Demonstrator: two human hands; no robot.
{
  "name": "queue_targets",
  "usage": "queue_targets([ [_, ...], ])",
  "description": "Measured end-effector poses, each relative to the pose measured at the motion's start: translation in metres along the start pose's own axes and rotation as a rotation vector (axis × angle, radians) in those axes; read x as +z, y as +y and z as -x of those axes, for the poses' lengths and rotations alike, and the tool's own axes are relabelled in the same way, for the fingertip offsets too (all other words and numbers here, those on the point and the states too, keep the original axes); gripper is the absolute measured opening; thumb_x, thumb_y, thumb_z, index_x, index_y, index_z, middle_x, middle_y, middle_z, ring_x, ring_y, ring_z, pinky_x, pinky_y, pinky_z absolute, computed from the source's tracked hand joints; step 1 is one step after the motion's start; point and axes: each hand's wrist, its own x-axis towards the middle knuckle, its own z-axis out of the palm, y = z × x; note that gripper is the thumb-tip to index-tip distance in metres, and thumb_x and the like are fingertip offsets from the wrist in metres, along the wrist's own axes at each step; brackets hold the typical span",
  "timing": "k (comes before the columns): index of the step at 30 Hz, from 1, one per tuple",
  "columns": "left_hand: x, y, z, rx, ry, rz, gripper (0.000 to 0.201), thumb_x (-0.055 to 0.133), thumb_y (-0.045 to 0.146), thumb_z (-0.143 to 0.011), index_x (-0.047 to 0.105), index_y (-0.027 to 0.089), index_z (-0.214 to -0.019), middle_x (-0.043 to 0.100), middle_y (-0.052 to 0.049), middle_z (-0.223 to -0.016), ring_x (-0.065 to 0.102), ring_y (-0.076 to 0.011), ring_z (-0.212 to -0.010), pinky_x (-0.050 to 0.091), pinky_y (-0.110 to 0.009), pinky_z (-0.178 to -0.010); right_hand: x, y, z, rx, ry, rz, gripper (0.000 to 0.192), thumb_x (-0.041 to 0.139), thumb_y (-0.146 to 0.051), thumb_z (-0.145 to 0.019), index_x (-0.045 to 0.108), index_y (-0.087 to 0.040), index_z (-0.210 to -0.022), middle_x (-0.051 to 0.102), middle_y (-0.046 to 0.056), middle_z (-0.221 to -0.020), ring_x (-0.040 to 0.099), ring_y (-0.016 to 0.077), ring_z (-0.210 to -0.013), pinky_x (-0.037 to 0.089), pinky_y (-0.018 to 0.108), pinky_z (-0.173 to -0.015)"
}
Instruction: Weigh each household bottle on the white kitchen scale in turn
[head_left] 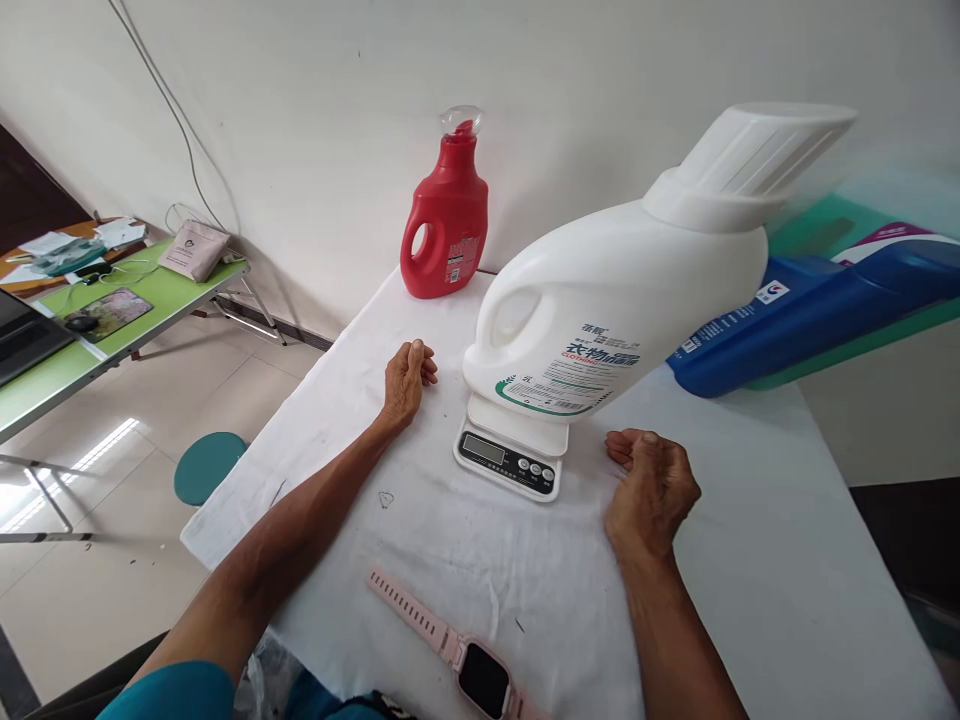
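A large white detergent bottle (600,290) with a ribbed white cap stands on a small white kitchen scale (510,460). The scale's display looks blank. My left hand (407,382) rests on the cloth to the left of the bottle, fingers loosely curled inward. To the right of the scale lies my right hand (654,488), closed in a loose fist. Neither hand touches the bottle or the scale, and I see nothing held in them. Nearest to me on the cloth is a pink smartwatch (484,678) with its strap spread out.
Behind stands a red detergent bottle (448,225) against the wall. At the right are blue bottles (810,300) with green ones behind them. A white cloth (420,540) covers the table. On the left are a teal stool (210,467) and a green desk (150,315) with a laptop.
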Motion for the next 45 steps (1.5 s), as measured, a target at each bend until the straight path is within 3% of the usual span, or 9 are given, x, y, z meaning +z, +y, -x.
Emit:
queue_targets([
  [10, 0.001, -0.001, 0.000, -0.009, 0.003, -0.031, 0.056, 0.049, 0.069, -0.106, 0.062, 0.019, -0.087, 0.063, 0.000, -0.072, 0.060, -0.0114, -0.058, 0.046, -0.027, -0.062, 0.001, -0.008, 0.003, 0.019, -0.009, 0.038, 0.043, 0.066, -0.064, -0.085, 0.066, -0.022, -0.093, 0.073, 0.005, -0.089, 0.072, 0.0254, -0.088, 0.057, 0.048, -0.096],
  [25, 0.004, -0.003, -0.002, -0.004, -0.023, -0.066, 0.060, 0.048, 0.076, -0.103, 0.061, 0.020, -0.086, 0.063, -0.001, -0.072, 0.059, -0.0123, -0.059, 0.045, -0.029, -0.062, 0.002, -0.009, 0.003, 0.039, -0.002, 0.048, 0.045, 0.066, -0.066, -0.086, 0.065, -0.022, -0.094, 0.074, 0.006, -0.092, 0.072, 0.0261, -0.091, 0.055, 0.052, -0.100],
  [29, 0.002, -0.001, -0.002, -0.033, -0.030, -0.040, 0.060, 0.052, 0.077, -0.100, 0.061, 0.019, -0.088, 0.062, -0.001, -0.074, 0.059, -0.0131, -0.061, 0.046, -0.030, -0.063, -0.002, -0.012, 0.007, 0.044, -0.034, 0.048, 0.052, 0.069, -0.071, -0.086, 0.068, -0.021, -0.100, 0.075, 0.007, -0.099, 0.072, 0.0279, -0.099, 0.054, 0.054, -0.105],
  [32, -0.002, 0.014, 0.000, -0.071, -0.021, -0.023, 0.055, 0.055, 0.074, -0.099, 0.062, 0.020, -0.096, 0.068, -0.006, -0.088, 0.064, -0.0164, -0.072, 0.050, -0.031, -0.068, -0.010, -0.026, 0.001, 0.024, -0.124, 0.000, 0.065, 0.077, -0.073, -0.082, 0.069, -0.022, -0.120, 0.075, 0.010, -0.125, 0.069, 0.0321, -0.124, 0.050, 0.056, -0.115],
  [34, -0.002, 0.034, 0.001, -0.008, -0.051, -0.066, 0.050, 0.060, 0.069, -0.098, 0.065, 0.020, -0.107, 0.073, -0.010, -0.105, 0.070, -0.0210, -0.093, 0.054, -0.033, -0.080, -0.013, -0.043, -0.010, -0.023, -0.211, -0.066, 0.080, 0.085, -0.072, -0.075, 0.063, -0.024, -0.136, 0.068, 0.013, -0.145, 0.061, 0.0341, -0.140, 0.047, 0.057, -0.119],
  [38, 0.011, 0.090, 0.002, 0.145, -0.233, -0.129, 0.057, 0.077, 0.062, -0.089, 0.066, 0.024, -0.130, 0.071, -0.014, -0.135, 0.064, -0.0295, -0.131, 0.054, -0.038, -0.100, -0.001, -0.086, -0.031, -0.127, -0.390, -0.168, 0.102, 0.100, -0.064, -0.056, 0.057, -0.031, -0.142, 0.058, 0.012, -0.159, 0.053, 0.0365, -0.151, 0.048, 0.058, -0.120],
  [40, 0.023, 0.114, 0.002, 0.171, -0.359, -0.109, 0.056, 0.078, 0.064, -0.088, 0.069, 0.025, -0.127, 0.071, -0.014, -0.132, 0.066, -0.0304, -0.126, 0.056, -0.037, -0.095, 0.012, -0.106, -0.034, -0.140, -0.477, -0.240, 0.106, 0.104, -0.058, -0.048, 0.057, -0.032, -0.139, 0.061, 0.011, -0.156, 0.057, 0.0371, -0.147, 0.051, 0.057, -0.117],
  [42, 0.035, 0.127, 0.002, 0.195, -0.426, -0.116, 0.048, 0.073, 0.067, -0.091, 0.073, 0.024, -0.113, 0.074, -0.013, -0.120, 0.068, -0.0287, -0.111, 0.057, -0.034, -0.085, 0.024, -0.120, -0.033, -0.122, -0.557, -0.295, 0.102, 0.104, -0.054, -0.054, 0.056, -0.030, -0.140, 0.069, 0.011, -0.145, 0.068, 0.0358, -0.133, 0.059, 0.055, -0.109],
  [45, 0.049, 0.128, -0.002, 0.202, -0.386, -0.153, 0.052, 0.066, 0.074, -0.094, 0.071, 0.023, -0.092, 0.071, -0.009, -0.098, 0.063, -0.0229, -0.088, 0.051, -0.031, -0.071, 0.036, -0.129, -0.030, -0.131, -0.602, -0.352, 0.093, 0.100, -0.049, -0.066, 0.054, -0.029, -0.144, 0.073, 0.009, -0.139, 0.071, 0.0324, -0.126, 0.061, 0.052, -0.107],
])
